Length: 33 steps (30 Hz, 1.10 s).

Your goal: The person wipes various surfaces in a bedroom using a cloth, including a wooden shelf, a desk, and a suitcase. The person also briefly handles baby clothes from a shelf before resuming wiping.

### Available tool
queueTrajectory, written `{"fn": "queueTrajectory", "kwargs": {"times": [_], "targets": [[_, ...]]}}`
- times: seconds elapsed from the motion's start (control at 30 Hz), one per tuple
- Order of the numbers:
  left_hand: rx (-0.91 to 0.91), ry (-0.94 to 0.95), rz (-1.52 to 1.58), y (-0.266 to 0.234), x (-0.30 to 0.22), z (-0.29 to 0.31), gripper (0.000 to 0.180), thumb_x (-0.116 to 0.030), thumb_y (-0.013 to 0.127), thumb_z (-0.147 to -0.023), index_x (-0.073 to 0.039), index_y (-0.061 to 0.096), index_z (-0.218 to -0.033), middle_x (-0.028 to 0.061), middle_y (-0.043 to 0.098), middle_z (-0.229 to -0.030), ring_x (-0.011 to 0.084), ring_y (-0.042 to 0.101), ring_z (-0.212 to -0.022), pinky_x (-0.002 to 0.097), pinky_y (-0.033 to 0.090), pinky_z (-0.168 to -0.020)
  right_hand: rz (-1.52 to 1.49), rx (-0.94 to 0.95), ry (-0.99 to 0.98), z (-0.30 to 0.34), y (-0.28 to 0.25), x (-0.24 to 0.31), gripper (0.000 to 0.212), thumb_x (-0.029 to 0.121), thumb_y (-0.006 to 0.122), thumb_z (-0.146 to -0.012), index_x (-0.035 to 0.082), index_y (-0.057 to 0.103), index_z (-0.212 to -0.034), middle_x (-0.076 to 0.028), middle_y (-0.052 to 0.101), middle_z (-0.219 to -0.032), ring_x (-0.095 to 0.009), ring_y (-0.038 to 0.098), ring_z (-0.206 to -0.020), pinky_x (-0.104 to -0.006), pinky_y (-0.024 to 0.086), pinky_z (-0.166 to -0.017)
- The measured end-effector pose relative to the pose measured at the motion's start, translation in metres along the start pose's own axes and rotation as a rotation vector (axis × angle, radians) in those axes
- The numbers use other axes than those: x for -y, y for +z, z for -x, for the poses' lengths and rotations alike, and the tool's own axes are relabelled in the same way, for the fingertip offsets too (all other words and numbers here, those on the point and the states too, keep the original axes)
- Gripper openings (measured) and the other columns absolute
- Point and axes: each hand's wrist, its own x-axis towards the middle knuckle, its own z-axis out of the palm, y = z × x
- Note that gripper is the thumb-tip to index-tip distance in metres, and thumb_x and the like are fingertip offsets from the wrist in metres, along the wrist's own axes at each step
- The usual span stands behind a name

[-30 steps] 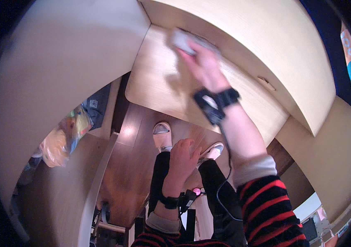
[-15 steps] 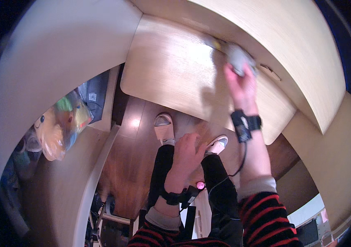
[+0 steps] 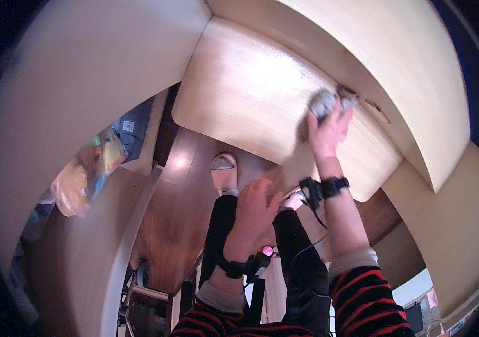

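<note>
A pale wooden board stretches across the upper middle, like a desk or shelf surface. On its right part my right hand presses a crumpled grey cloth against the wood. The cloth bulges on both sides of the fingers and is blurred. My left hand hovers above my lap, apart from the board, holding nothing. Its thumb stands away from loosely bent fingers, and the fingertips are slightly smeared. Each wrist wears a black strap with a small device.
A curved wooden panel rises along the board's far right edge, with a small cutout beside it. At left, a clear bag of colourful soft things sits in a cubby. Below are a brown floor and my slippered foot.
My right hand has moved slightly down and toward me with the cloth, its wrist turning. The view has shifted a little. My left hand stays nearly in place.
</note>
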Motion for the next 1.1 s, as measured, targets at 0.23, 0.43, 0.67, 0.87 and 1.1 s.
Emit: {"fn": "queueTrajectory", "kwargs": {"times": [0.23, 0.43, 0.67, 0.87, 1.1], "targets": [[0.011, 0.002, -0.02, 0.0, -0.001, 0.001, 0.03, -0.02, 0.065, -0.08, 0.002, 0.058, -0.1, 0.0216, 0.06, -0.098, 0.0384, 0.058, -0.093, 0.0461, 0.046, -0.084, -0.143, 0.163, -0.271, -0.046, 0.03, 0.173, 0.074, 0.039, 0.065, -0.079, 0.007, 0.036, -0.14, -0.028, 0.026, -0.145, -0.041, 0.018, -0.139, -0.0624, 0.011, -0.108], [-0.019, 0.053, -0.067, 0.009, 0.011, 0.012, 0.037, -0.02, 0.065, -0.078, 0.003, 0.056, -0.106, 0.0229, 0.06, -0.105, 0.0391, 0.057, -0.098, 0.0472, 0.045, -0.088, -0.075, 0.171, -0.627, -0.055, 0.041, 0.214, 0.061, 0.037, 0.058, -0.084, 0.011, 0.043, -0.137, -0.011, 0.033, -0.147, -0.031, 0.025, -0.139, -0.0572, 0.013, -0.111], [0.15, 0.073, -0.186, 0.031, 0.02, 0.021, 0.021, -0.019, 0.064, -0.078, 0.0, 0.064, -0.087, 0.0227, 0.063, -0.09, 0.0409, 0.06, -0.087, 0.0472, 0.049, -0.077, -0.202, 0.221, -1.056, 0.042, 0.037, 0.143, 0.027, 0.02, 0.052, -0.081, 0.019, 0.062, -0.106, -0.004, 0.051, -0.132, -0.023, 0.037, -0.132, -0.0482, 0.025, -0.11], [0.184, 0.063, -0.208, 0.054, 0.007, 0.027, 0.029, -0.02, 0.065, -0.081, 0.0, 0.058, -0.101, 0.022, 0.062, -0.097, 0.0396, 0.059, -0.092, 0.045, 0.048, -0.079, -0.204, 0.303, -0.721, 0.098, -0.007, -0.092, 0.054, 0.025, 0.075, -0.06, 0.019, 0.057, -0.111, -0.009, 0.043, -0.138, -0.031, 0.035, -0.133, -0.0513, 0.026, -0.108], [0.253, 0.069, -0.258, 0.082, -0.005, 0.028, 0.031, -0.019, 0.065, -0.083, 0.001, 0.056, -0.103, 0.02, 0.061, -0.1, 0.0366, 0.059, -0.093, 0.0416, 0.047, -0.082, 0.096, -0.013, 0.419, 0.132, -0.054, -0.3, 0.073, 0.029, 0.072, -0.074, 0.006, 0.036, -0.133, -0.021, 0.032, -0.142, -0.039, 0.031, -0.132, -0.0569, 0.029, -0.104]]}}
